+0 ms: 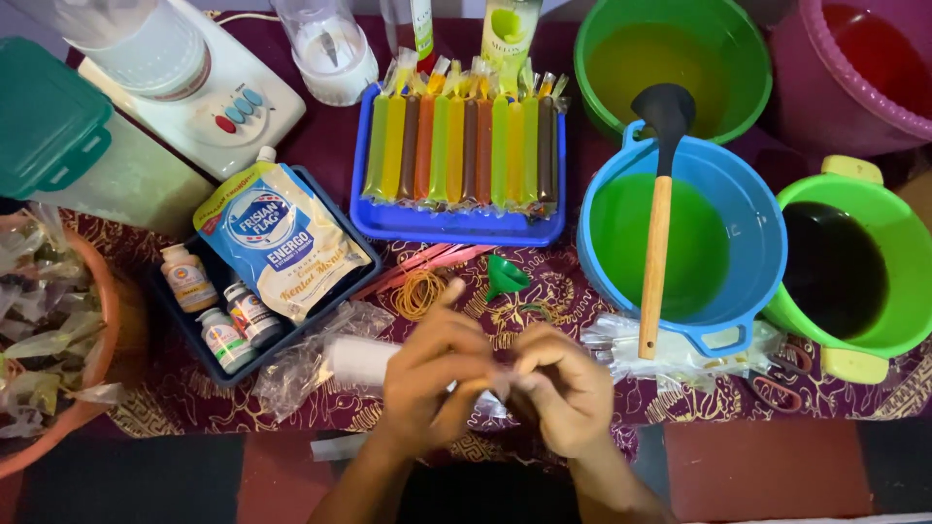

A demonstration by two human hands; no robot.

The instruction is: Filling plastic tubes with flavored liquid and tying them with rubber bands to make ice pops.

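My left hand (430, 376) and my right hand (561, 388) meet low in the middle, fingers pinched together on a small clear plastic sleeve (493, 402) between them. Just beyond my hands lie a small green funnel (505, 278) and a heap of tan rubber bands (418, 292) on the patterned cloth. A blue tray (456, 228) further back holds several filled ice-pop sleeves in green, yellow, orange and brown. A blue pot (752, 228) of green liquid with a wooden-handled black ladle (657, 243) stands to the right.
Green bucket (621, 39) of yellow liquid, pink basin (854, 78), and green pot (893, 243) of dark liquid at right. Dark tray (160, 291) with a milk pouch and small bottles, a blender (194, 87), teal-lidded box (49, 116), and orange bowl (102, 320) at left. Empty sleeves (680, 354) beside scissors.
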